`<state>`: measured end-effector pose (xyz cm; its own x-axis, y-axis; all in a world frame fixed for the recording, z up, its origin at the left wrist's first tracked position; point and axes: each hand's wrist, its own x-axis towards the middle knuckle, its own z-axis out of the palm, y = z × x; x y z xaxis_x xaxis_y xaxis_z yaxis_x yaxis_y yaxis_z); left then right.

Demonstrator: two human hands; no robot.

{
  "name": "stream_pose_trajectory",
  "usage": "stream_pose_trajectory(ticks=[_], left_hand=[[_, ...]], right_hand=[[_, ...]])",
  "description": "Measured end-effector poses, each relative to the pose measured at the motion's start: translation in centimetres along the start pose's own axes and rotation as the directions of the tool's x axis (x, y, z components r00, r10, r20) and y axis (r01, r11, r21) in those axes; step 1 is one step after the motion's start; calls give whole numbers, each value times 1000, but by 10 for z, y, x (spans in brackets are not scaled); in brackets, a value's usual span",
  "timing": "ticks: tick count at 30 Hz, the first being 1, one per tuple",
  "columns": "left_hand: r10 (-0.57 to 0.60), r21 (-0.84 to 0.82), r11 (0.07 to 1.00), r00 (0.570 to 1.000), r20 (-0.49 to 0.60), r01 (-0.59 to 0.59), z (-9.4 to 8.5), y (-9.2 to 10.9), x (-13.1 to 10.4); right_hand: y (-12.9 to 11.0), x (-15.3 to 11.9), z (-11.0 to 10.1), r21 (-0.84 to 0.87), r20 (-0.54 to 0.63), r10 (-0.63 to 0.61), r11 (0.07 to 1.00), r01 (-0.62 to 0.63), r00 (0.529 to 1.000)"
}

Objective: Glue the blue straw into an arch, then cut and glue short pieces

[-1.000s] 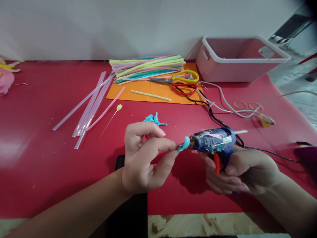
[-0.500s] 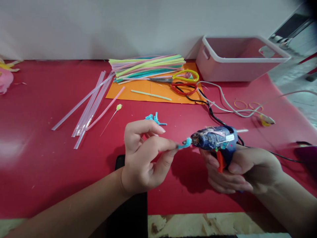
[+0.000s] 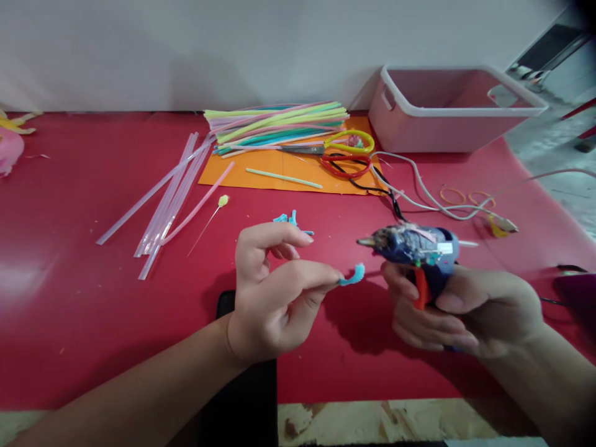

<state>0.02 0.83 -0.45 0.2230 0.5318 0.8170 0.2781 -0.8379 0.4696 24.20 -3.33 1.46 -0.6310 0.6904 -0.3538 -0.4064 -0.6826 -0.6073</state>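
Above the red worktop [image 3: 93, 310], the left hand [image 3: 274, 292] pinches a curled blue straw piece [image 3: 352, 276] between thumb and forefinger tips, its free end pointing right. The glue gun [image 3: 414, 248], gripped whole by the right hand [image 3: 460, 310], lies level, its nozzle just above and right of the piece, apart from it.

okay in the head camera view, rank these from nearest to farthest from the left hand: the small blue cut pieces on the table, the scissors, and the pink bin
1. blue cut pieces, just beyond the left hand.
2. scissors, farther back on the orange sheet.
3. pink bin, far right corner.
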Motion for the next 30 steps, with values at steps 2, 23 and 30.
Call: stream_pose_trajectory(ticks=[2, 23, 30], left_hand=[[-8, -1, 1000, 1000, 5, 8, 0, 0, 0], [27, 85, 995, 952, 304, -55, 4, 0, -4], [65, 48, 995, 943, 328, -86, 3, 0, -2]], right_hand=[[-4, -2, -4, -256, -235, -168, 961, 106, 957], [0, -2, -1, -986, 154, -678, -62, 153, 719], [12, 8, 6, -934, 230, -577, 94, 344, 784]])
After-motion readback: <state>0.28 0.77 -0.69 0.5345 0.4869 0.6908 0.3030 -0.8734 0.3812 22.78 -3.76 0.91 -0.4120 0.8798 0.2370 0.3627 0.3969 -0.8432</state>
